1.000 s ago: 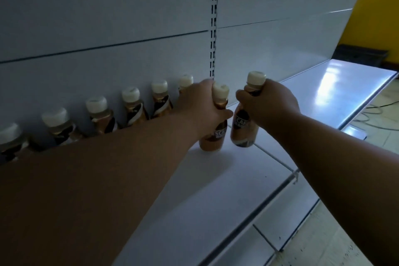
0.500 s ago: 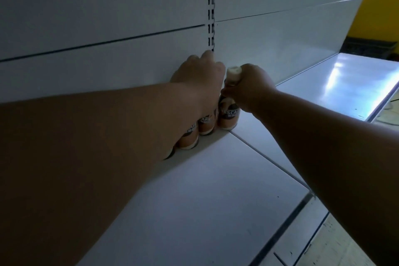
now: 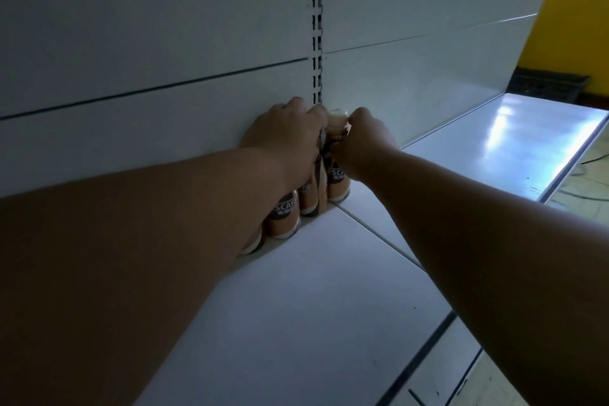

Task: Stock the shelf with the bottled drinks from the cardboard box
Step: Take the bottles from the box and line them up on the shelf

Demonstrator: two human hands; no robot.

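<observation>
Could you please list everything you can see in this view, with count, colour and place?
Bottled drinks: four partly visible, brown with dark labels, standing in a row against the back panel; any further left are hidden behind the left arm.
Bottle cap: one visible, cream, on the rightmost bottle between the two hands.
Shelf: one, white, bottles at its back edge, front part bare.
Back panel: white, behind the shelf.
Slotted upright: one, white with dark slots, running up the panel above the bottles.
Wall: yellow, far right.
Dark crate-like object: one, black, far right past the shelf; too dim to identify.
Left hand: on the bottle tops.
Right hand: gripping the rightmost bottle.
</observation>
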